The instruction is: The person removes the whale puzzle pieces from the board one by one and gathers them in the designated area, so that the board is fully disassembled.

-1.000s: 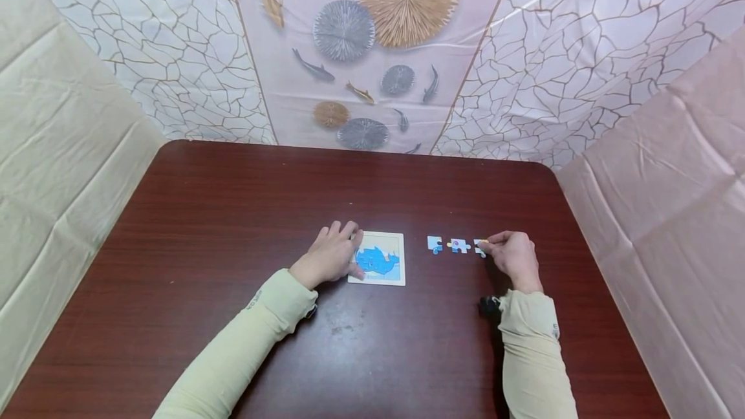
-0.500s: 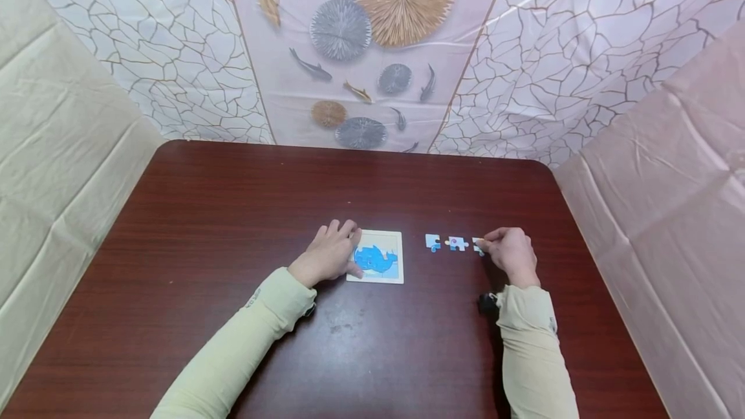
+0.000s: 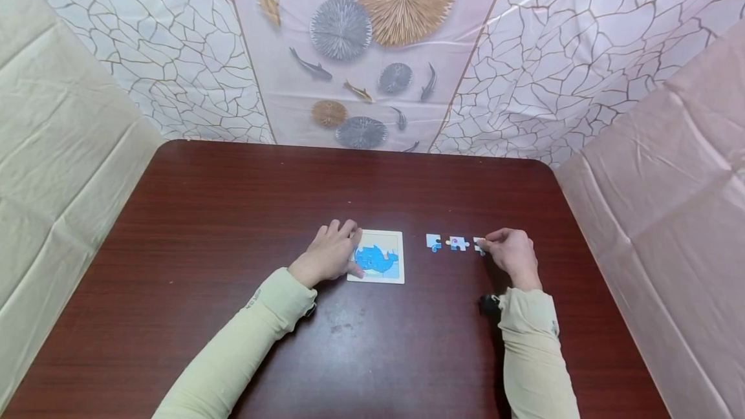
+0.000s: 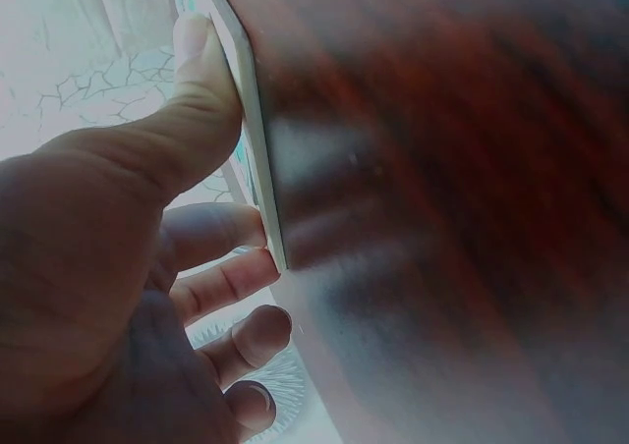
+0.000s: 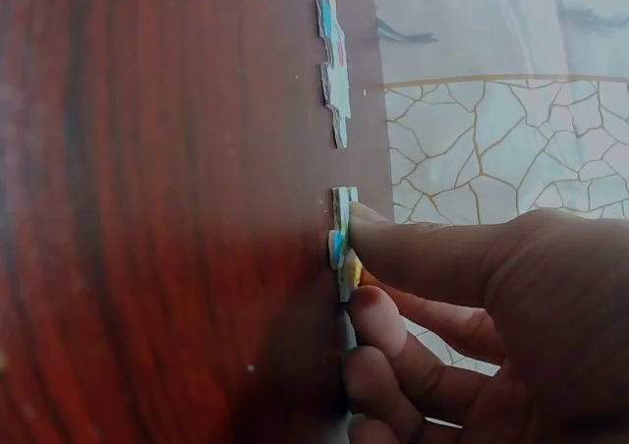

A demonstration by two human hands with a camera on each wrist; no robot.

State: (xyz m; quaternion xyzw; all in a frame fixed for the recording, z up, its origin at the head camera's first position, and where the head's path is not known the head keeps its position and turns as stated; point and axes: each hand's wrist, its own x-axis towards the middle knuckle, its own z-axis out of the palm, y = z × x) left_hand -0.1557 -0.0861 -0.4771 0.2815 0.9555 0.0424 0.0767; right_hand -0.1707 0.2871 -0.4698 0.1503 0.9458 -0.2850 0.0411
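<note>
On the table lies a square jigsaw puzzle board [image 3: 394, 279] with a pale frame and a blue dolphin picture. My left hand [image 3: 330, 255] holds it by its left side. The left thumb lies over the board in the left wrist view, while two fingertips touch its edge. To the right, my right hand [image 3: 514, 255] pinches a small puzzle piece [image 5: 340, 238] between thumb and fingers, low at the table surface. The fingers partly hide that piece, which shows white, blue and yellow. A white puzzle piece with a pink mark [image 3: 457, 244] lies just left of it.
Another white and blue puzzle piece [image 3: 433, 242] lies between the board and the pink-marked piece. The dark red-brown table [image 3: 372, 354] ends at a patterned cloth wall [image 3: 361, 70] behind, with pale cloth walls at both sides.
Very little differs. The head view shifts slightly; both hands stay in place, the left at the puzzle board and the right at the rightmost puzzle piece.
</note>
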